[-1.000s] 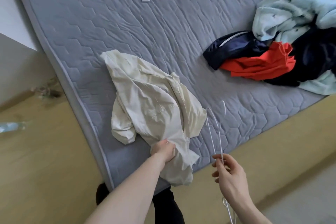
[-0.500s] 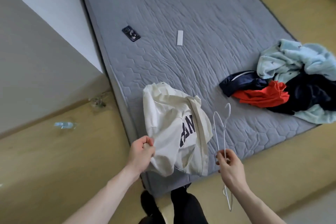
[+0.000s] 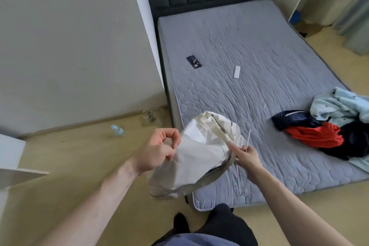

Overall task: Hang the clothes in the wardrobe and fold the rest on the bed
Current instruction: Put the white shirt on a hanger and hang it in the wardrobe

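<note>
Cream cloth fills the middle of the view: a cream garment [image 3: 201, 152] is held up over the near corner of the bed [image 3: 259, 70], its lower edge hanging past the mattress toward the floor [image 3: 69, 158]. The left hand [image 3: 157, 151] pinches the garment's left edge, fingers [image 3: 172, 142] closed on the fabric. The right hand [image 3: 246, 157], at about 3 o'clock from the garment, grips a thin white wire hanger [image 3: 242, 168] and touches the cloth's right edge; the hanger is blurred, one wire pointing up at 12 o'clock from the hand and another running down past the wrist.

On the mattress, at 3 o'clock from the garment and well apart from it, lies a heap of clothes [image 3: 329, 130]: light blue, dark navy and red pieces piled together at the bed's right edge. Toward 12 o'clock, a dark phone [image 3: 194, 61] and a small white remote [image 3: 236, 71] lie near each other. A clear plastic bottle [image 3: 117, 130] lies on the floor at 9 o'clock, near the wall.
</note>
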`<action>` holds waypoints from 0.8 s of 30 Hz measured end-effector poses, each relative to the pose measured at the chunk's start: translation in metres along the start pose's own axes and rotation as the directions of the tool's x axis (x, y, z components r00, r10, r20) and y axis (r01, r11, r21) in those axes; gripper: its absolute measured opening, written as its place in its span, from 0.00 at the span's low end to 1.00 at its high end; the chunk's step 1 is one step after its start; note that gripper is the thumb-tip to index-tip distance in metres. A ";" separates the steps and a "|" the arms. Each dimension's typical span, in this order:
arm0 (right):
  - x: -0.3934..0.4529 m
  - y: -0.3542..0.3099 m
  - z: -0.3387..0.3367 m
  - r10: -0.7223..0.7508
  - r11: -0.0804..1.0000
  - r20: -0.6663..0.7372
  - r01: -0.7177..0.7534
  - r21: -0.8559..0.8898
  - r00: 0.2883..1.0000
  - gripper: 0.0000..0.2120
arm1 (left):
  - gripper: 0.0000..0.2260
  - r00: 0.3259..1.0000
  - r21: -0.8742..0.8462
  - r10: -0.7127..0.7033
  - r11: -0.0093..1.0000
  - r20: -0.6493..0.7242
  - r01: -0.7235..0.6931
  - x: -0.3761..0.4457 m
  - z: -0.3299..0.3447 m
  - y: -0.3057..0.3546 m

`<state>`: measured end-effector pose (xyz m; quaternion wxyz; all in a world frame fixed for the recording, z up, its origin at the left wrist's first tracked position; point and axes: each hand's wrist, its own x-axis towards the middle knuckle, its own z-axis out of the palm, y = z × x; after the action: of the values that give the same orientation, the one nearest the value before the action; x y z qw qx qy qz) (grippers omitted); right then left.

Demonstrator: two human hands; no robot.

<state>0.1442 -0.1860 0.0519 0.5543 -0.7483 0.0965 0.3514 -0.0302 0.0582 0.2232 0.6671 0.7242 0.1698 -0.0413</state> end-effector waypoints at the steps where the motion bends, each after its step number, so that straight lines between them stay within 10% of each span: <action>1: -0.006 0.001 0.011 0.029 0.999 0.040 -0.029 0.012 0.999 0.23 | 0.14 1.000 0.005 0.002 1.000 -0.003 -0.002 -0.011 -0.008 0.001; 12: -0.048 -0.011 0.097 0.024 0.944 0.205 0.046 -0.328 0.978 0.11 | 0.13 0.991 0.055 0.095 0.994 -0.098 -0.090 -0.097 -0.065 0.032; 24: -0.170 -0.130 0.140 -0.394 0.919 0.333 0.358 0.168 0.857 0.19 | 0.07 0.839 0.651 -0.002 0.631 -0.543 0.423 -0.132 -0.136 -0.051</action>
<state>0.0296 -0.0544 0.2393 0.6572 -0.6467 -0.1372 0.3619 -0.1925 0.1690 0.2268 0.2310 0.8917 0.3892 -0.0025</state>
